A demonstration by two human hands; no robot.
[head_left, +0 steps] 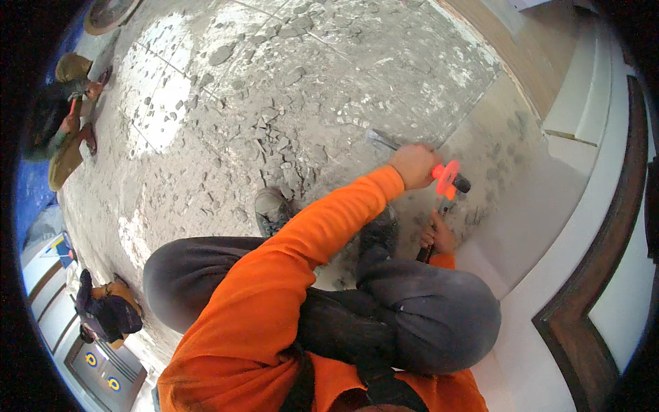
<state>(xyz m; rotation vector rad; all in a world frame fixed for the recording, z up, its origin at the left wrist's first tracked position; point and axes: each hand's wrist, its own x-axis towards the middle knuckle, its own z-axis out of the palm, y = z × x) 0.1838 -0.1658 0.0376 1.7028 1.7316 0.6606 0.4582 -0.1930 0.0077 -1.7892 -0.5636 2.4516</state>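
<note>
On the right of a debris-strewn floor (pixel 233 130), a bare left hand (pixel 415 167) is gripping a chisel (pixel 386 142), its blade (pixel 375 137) pointing left, while the nearer right hand (pixel 439 233) is clutching a hammer (pixel 445 205), its head (pixel 463 185) sitting beside the orange guard (pixel 448 176).

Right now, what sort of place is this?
Probably an indoor renovation site: broken grey rubble litters the dusty pale floor, and a flat metal chisel and a black-headed hammer are in hand.
</note>
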